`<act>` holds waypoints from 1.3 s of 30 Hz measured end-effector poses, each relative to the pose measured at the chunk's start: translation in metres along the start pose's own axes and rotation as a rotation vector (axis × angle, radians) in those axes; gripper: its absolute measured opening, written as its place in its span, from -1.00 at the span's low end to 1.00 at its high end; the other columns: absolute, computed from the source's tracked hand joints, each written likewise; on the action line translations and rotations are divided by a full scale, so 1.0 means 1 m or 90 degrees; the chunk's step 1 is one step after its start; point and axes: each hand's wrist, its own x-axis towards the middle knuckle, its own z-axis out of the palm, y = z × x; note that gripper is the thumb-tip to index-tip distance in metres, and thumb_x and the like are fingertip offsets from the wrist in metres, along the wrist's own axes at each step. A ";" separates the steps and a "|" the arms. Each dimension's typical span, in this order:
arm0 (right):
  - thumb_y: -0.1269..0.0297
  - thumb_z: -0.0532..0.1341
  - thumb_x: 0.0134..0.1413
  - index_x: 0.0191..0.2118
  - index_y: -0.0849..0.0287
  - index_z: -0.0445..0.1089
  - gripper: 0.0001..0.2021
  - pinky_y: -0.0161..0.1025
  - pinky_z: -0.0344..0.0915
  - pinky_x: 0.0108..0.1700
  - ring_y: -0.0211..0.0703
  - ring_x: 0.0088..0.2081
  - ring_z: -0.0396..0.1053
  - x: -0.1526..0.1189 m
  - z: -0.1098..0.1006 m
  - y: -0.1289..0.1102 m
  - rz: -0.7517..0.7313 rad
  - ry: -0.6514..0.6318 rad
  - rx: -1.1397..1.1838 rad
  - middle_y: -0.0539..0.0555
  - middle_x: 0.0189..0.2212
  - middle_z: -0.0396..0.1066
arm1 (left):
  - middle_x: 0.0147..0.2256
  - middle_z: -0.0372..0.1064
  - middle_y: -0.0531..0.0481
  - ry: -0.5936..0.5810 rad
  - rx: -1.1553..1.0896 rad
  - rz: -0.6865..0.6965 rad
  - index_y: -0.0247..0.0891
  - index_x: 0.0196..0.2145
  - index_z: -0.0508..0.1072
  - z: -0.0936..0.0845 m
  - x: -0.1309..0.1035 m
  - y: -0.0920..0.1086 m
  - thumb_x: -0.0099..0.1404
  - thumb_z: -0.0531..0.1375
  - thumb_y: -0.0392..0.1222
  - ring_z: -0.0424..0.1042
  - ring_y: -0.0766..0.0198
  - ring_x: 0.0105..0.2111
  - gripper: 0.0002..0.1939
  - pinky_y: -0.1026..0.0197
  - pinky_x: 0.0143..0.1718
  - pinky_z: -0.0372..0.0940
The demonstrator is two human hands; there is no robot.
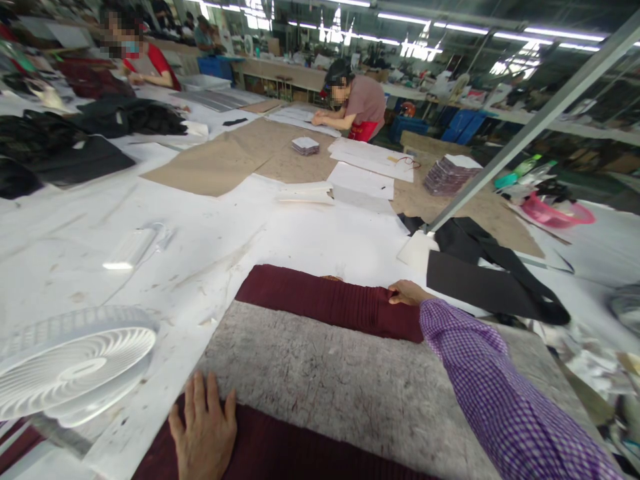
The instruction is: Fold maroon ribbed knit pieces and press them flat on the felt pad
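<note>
A grey, streaked board or mat (320, 367) lies on the table before me. Across its far edge runs a strip of dark maroon pleated fabric (310, 297), its folds bunched toward the right. My right hand (410, 292), in a purple checked sleeve, has its fingers closed on that strip near its right end. More maroon fabric (290, 443) covers the near edge of the board. My left hand (206, 427) rests flat on its left end, fingers stretched out and slightly apart.
A white fan (80, 367) stands at the left. A slanted metal pole (525, 127) rises at the right beside black fabric pieces (480, 280). Farther back are brown paper (215, 160), stacked cut pieces (453, 175), a pink basin (557, 210) and a co-worker (363, 100) bending over the table.
</note>
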 end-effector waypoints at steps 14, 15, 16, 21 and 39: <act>0.19 0.17 0.19 -0.13 0.21 0.38 -0.78 -0.07 0.35 -0.10 -0.14 -0.16 0.39 -0.010 -0.008 -0.016 0.018 0.017 -0.055 0.09 -0.14 0.40 | 0.33 -0.36 -0.31 -0.011 0.002 0.002 -0.27 0.30 -0.30 0.000 -0.001 -0.001 0.36 -0.08 -0.13 -0.24 -0.11 0.31 -0.34 -0.31 0.23 -0.21; 0.19 0.17 0.19 -0.12 0.21 0.37 -0.77 -0.06 0.36 -0.10 -0.14 -0.16 0.39 -0.011 -0.009 -0.017 0.019 0.023 -0.057 0.09 -0.14 0.40 | 0.33 -0.36 -0.30 -0.012 0.000 0.000 -0.27 0.30 -0.31 0.000 0.000 -0.001 0.36 -0.08 -0.12 -0.24 -0.11 0.31 -0.34 -0.31 0.23 -0.22; 0.19 0.17 0.19 -0.11 0.21 0.36 -0.76 -0.06 0.36 -0.10 -0.13 -0.15 0.38 -0.012 -0.009 -0.018 0.020 0.033 -0.059 0.10 -0.13 0.39 | 0.33 -0.36 -0.30 -0.011 -0.002 -0.002 -0.26 0.30 -0.31 0.000 0.000 0.000 0.36 -0.08 -0.12 -0.24 -0.11 0.31 -0.34 -0.31 0.23 -0.22; 0.23 0.18 0.17 0.10 0.16 0.21 -0.61 0.01 0.31 -0.05 -0.06 -0.08 0.33 -0.019 -0.010 -0.023 -0.029 0.107 -0.057 0.14 0.00 0.28 | 0.34 -0.35 -0.27 -0.006 -0.012 -0.007 -0.24 0.30 -0.31 0.000 0.000 0.001 0.36 -0.08 -0.11 -0.23 -0.11 0.31 -0.34 -0.30 0.23 -0.22; 0.22 0.19 0.16 0.04 0.17 0.27 -0.66 -0.02 0.32 -0.08 -0.08 -0.10 0.33 0.005 -0.017 -0.027 -0.146 0.050 -0.082 0.12 -0.01 0.28 | 0.34 -0.35 -0.28 -0.013 0.004 -0.002 -0.27 0.30 -0.32 0.000 0.000 0.000 0.36 -0.09 -0.11 -0.24 -0.10 0.31 -0.34 -0.28 0.24 -0.21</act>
